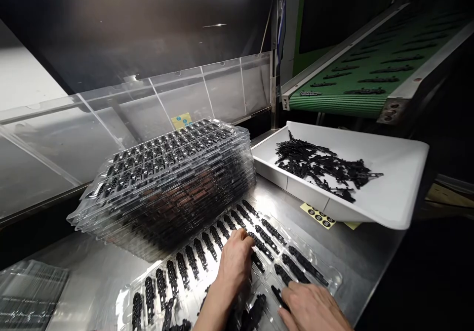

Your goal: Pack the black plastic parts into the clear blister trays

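Observation:
A clear plastic tray [335, 277] lies on the metal table, its slots filled with rows of slim black plastic parts [273, 231]. Over the middle of the tray, my left hand [235, 257] is closed with fingers curled down between two rows; its fingertips are hidden, so what they grip cannot be made out. At the tray's near right side, my right hand [313, 305] is closed, thumb and fingers at a black plastic part [278, 296]. More loose black parts [255, 313] lie on the tray's near side, partly behind my left forearm.
A tall stack of filled clear trays [207, 187] stands behind the tray. To the right is a white bin [392, 168] holding a heap of black parts. A green conveyor [333, 104] carries parts above it. Sticker sheets [317, 216] lie by the bin; more clear trays [29, 291] sit lower left.

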Motion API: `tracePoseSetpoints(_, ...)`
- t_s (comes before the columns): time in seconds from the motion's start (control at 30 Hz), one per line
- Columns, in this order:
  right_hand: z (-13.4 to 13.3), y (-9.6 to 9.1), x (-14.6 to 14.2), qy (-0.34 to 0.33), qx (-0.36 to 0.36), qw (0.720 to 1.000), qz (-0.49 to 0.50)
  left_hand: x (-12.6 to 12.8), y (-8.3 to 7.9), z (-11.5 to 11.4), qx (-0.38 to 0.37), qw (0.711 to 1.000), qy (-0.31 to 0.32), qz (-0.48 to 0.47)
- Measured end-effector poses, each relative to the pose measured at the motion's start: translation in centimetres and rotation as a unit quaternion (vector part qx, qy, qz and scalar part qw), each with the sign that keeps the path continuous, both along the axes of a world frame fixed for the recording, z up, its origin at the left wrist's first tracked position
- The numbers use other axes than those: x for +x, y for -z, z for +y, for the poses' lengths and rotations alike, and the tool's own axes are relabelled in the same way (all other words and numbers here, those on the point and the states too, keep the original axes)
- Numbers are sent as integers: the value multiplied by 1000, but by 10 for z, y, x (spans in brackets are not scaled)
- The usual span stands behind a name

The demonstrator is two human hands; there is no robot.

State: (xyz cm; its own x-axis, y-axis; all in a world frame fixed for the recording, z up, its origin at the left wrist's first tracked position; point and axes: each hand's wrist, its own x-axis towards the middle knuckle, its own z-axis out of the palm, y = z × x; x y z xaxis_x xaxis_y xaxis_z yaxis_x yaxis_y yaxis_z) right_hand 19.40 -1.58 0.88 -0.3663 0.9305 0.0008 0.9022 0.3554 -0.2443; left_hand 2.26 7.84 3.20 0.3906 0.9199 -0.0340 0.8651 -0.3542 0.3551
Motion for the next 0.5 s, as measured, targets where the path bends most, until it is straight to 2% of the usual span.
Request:
tracePoseSetpoints(0.23, 17, -22, 5, 20, -98, 994, 43, -6, -12, -26, -4, 999, -32, -24)
tracePoseSetpoints(0.37, 19, -18, 4, 37, -57, 998, -2, -12, -13, -53, -38, 998, -53, -17)
tracePoseSetpoints(0.5, 23, -5, 2, 26, 5, 1000, -8, -7, -2, -79, -77, 992, -82, 48)
